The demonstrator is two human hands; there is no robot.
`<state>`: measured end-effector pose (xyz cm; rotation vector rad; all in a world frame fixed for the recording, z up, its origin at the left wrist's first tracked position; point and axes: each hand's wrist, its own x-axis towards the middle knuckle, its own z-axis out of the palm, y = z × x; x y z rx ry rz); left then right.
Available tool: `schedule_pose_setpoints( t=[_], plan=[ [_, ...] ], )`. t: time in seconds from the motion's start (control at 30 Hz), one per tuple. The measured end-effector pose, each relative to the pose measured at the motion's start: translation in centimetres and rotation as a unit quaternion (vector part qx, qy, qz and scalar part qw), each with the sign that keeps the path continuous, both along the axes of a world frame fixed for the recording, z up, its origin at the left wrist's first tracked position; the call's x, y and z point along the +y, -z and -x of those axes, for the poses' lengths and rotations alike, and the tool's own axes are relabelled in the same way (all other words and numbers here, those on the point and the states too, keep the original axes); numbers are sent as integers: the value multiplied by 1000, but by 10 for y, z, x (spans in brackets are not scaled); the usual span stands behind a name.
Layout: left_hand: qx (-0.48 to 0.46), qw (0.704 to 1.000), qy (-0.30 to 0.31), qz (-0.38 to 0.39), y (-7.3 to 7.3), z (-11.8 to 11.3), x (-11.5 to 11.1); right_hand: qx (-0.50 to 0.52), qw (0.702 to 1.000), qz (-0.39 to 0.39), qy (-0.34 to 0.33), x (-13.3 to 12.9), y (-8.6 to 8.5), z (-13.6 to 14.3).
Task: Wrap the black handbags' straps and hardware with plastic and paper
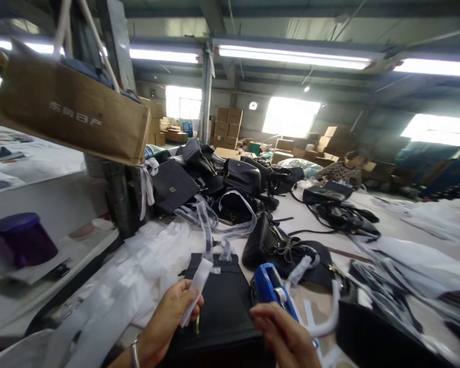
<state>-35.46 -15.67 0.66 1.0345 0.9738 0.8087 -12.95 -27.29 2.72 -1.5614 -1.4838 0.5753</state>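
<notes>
A black bag [224, 301] lies on the table in front of me, with clear-wrapped straps at its top end. My left hand [180, 306] pinches a strip of white translucent wrapping [200, 283] over the bag's left side, near a small gold zipper pull. My right hand [283, 332] is at the bag's right edge, slightly blurred, its fingers together; whether anything is between them is hidden. Just beyond that hand stands a blue tape dispenser [268, 283].
Black bags [241, 176] are heaped at the table's back. More bags and straps [343, 214] lie to the right. White wrapping sheets [138, 271] cover the left side. A brown bag [80, 112] hangs upper left. A person [341, 171] sits at the far right.
</notes>
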Motion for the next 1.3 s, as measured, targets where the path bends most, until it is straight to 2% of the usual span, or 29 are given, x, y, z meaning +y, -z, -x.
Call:
schedule_pose_setpoints(
  t=[0.07,0.17,0.27,0.43,0.6,0.73,0.83,0.93,1.07,1.13,1.2,1.3],
  plan=[
    [5,1000,7,-12,-3,0,-2,22,994,-6,-108,33,-11,33],
    [-3,999,23,-26,-3,1,-2,27,986,-20,-161,70,-13,66],
    [-3,999,36,-33,2,3,-1,-9,988,-7,-156,86,-3,76],
    [-9,998,45,-35,10,5,0,-53,990,33,-123,90,9,71],
    [-39,997,44,-49,8,8,1,21,993,44,-103,97,19,72],
    [-26,998,17,-47,16,3,7,114,987,65,-89,100,28,76],
    [-35,999,0,-3,20,-2,10,131,986,74,-70,100,30,79],
    [-77,996,-7,54,15,0,11,124,989,53,-61,102,31,82],
    [-186,971,33,149,5,10,15,65,995,16,-80,113,30,85],
    [-225,952,70,194,5,15,19,-6,993,-9,-118,118,26,83],
    [-239,942,94,218,7,20,23,-105,979,-45,-171,121,21,80],
    [-227,940,113,228,13,24,27,-265,935,-90,-217,125,15,74]
  ],
)
